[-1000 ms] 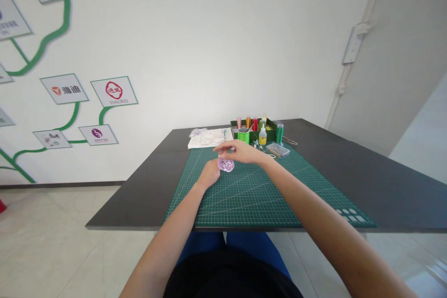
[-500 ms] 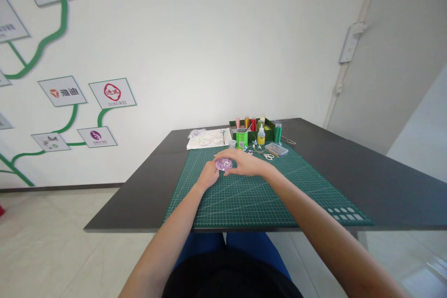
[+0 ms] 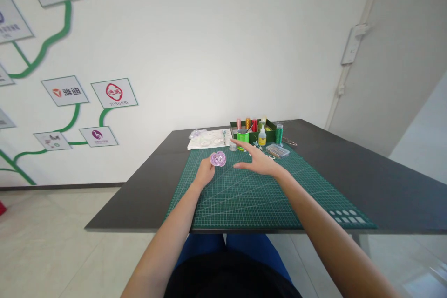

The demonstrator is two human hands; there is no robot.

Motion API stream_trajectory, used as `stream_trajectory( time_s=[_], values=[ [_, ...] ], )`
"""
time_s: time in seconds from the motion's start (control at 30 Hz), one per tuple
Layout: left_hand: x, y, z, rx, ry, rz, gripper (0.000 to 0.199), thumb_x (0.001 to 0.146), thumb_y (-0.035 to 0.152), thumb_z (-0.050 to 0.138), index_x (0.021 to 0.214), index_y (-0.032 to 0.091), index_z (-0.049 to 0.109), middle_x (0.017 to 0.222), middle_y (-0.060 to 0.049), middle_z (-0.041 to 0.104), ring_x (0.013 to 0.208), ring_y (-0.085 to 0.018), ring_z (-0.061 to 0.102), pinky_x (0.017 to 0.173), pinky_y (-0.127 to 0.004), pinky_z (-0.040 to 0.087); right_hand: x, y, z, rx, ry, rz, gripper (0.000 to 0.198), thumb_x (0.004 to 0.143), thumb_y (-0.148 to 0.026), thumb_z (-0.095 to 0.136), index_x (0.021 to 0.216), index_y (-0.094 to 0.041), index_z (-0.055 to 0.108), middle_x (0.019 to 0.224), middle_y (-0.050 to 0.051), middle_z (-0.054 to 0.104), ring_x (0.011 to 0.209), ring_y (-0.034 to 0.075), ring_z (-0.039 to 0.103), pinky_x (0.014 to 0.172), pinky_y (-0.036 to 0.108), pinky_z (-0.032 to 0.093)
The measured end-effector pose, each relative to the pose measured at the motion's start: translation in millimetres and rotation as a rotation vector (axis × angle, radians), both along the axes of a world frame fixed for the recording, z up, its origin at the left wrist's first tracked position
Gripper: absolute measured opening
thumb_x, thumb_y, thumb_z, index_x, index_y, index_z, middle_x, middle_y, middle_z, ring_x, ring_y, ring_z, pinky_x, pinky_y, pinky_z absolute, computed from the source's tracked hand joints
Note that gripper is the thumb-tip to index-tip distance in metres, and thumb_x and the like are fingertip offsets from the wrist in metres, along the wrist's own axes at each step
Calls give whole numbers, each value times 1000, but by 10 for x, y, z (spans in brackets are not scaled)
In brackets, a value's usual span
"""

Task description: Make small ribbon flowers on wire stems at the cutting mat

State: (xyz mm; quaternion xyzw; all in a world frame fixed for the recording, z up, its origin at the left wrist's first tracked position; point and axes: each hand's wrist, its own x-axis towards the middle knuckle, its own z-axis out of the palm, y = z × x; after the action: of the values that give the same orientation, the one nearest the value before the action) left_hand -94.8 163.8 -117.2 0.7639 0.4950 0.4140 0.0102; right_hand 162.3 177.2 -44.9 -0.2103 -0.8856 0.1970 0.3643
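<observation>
A pale purple artificial flower (image 3: 218, 159) with rounded petals faces me above the cutting mat. My left hand (image 3: 205, 172) is closed at its left side and holds it; the stem is hidden by the fingers. To the right, my right hand (image 3: 256, 160) is open, thumb and fingers spread apart, with nothing between them and a gap to the flower. Behind that hand are white-handled scissors (image 3: 271, 157), partly covered, and a small grey jar (image 3: 233, 145).
The green cutting mat (image 3: 244, 200) covers the middle of the black table (image 3: 139, 186). Toward the back stand a green can (image 3: 243, 136), a glue bottle (image 3: 262, 136), a green thread spool (image 3: 279, 134), a box of spools (image 3: 270, 137), a clear case (image 3: 278, 151) and white sheets (image 3: 209, 139).
My right hand has let go of the flower and moved right, its fingers spreading. The flower has shifted slightly left in my left hand. The view has turned a little.
</observation>
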Motion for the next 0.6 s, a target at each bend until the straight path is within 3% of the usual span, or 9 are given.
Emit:
stream_trajectory(
  time_s=[0.13,0.27,0.43,0.6],
  values=[
    [-110,5,70,34,-38,107,28,92,6,46,104,18,69,91,-10,76,89,-24,73,84,-32,53,229,200,-309,72,37,-159,62,93,-46,64,150,-28,47,150,12,53,138,32,50,114,55,41],
    [-202,46,158,-2,-133,127,15,96,19,52,98,21,67,94,-6,77,94,-22,74,86,-29,52,371,362,-564,139,19,-250,46,95,-40,60,137,-21,61,135,16,65,127,34,60,108,56,46],
    [-255,199,321,-128,-299,248,5,89,20,61,85,20,64,88,0,75,73,-16,74,74,-24,53,375,363,-605,174,-9,-280,43,97,-37,55,137,-20,61,134,15,66,125,33,62,107,55,48],
    [-249,480,570,-371,-510,252,9,83,18,65,91,15,68,87,-5,76,58,-14,69,60,-24,55,274,290,-548,203,-139,-245,40,98,-32,55,135,-17,63,136,15,65,128,31,59,109,51,45]
  ],
)
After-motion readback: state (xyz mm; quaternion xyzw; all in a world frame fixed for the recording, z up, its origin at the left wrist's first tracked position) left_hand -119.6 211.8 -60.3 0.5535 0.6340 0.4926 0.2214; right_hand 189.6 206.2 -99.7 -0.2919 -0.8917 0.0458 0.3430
